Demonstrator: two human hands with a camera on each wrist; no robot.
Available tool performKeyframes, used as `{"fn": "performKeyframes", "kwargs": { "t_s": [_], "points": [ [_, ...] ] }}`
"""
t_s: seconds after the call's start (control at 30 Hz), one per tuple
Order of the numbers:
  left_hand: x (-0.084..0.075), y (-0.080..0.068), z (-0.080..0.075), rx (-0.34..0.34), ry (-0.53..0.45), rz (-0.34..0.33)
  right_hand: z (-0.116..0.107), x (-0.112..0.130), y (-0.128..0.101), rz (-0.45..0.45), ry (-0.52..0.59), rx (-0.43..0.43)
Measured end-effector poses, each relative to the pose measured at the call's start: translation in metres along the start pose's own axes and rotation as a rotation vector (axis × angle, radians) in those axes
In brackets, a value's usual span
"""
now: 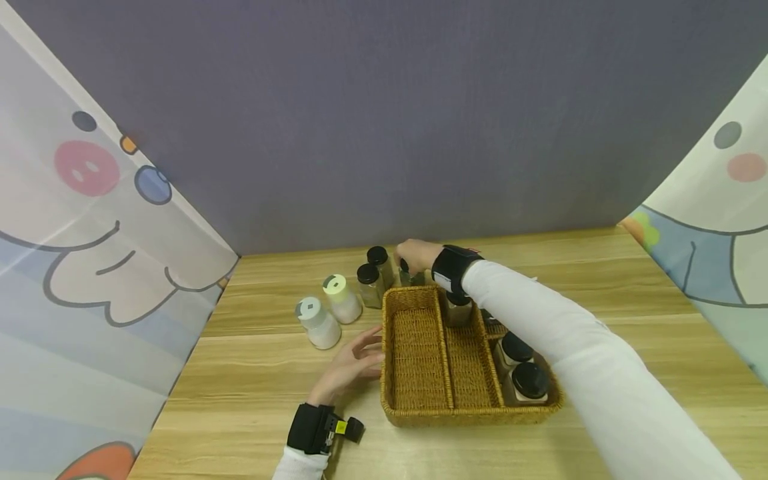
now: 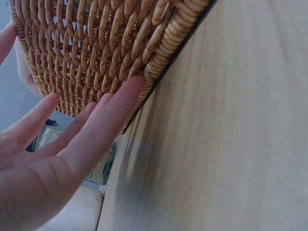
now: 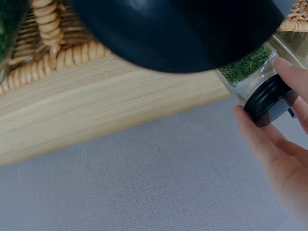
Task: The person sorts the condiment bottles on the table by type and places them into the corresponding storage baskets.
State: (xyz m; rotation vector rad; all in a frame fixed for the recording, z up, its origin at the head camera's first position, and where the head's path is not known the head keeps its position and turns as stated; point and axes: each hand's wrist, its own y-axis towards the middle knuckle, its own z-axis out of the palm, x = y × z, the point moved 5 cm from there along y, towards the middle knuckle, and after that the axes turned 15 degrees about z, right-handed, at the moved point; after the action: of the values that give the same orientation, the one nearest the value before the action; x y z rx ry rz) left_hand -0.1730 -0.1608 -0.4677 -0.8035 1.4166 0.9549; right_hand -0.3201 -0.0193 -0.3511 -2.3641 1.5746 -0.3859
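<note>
My left hand (image 1: 347, 367) lies against the left wall of a woven basket (image 1: 414, 419). In the left wrist view its fairly straight fingers (image 2: 103, 118) touch the wicker near the tabletop. Behind the basket my right hand (image 1: 418, 255) grips a clear jar of green dried herbs (image 3: 248, 65) by its black lid (image 3: 267, 98). That jar is partly covered by the hand in the head view. Several black-lidded jars stand in the basket's compartments, including one in the middle section (image 1: 459, 312) and one at the front right (image 1: 531, 383). The left compartment (image 1: 417, 360) shows bare wicker.
Left of the basket stand two black-lidded jars (image 1: 370, 287), a yellow-lidded white bottle (image 1: 345, 303) and a pale-lidded white bottle (image 1: 322, 330). A grey wall (image 1: 384, 133) rises behind the wooden table (image 1: 252, 373). My right sleeve hides part of the basket's right side.
</note>
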Motion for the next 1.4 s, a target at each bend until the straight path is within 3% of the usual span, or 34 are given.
{"fn": "performKeyframes", "kwargs": {
  "t_s": [0.37,0.93,1.4],
  "points": [
    [0.000,-0.001,0.003,0.012,0.001,-0.010,0.000,-0.003,-0.002,-0.005,0.025,-0.001],
    [-0.001,0.000,0.001,0.008,0.020,0.014,-0.058,-0.016,-0.029,-0.074,0.031,-0.054],
    [0.001,0.001,-0.001,0.011,-0.007,-0.004,-0.074,-0.033,-0.060,-0.086,0.019,-0.052]
  ]
}}
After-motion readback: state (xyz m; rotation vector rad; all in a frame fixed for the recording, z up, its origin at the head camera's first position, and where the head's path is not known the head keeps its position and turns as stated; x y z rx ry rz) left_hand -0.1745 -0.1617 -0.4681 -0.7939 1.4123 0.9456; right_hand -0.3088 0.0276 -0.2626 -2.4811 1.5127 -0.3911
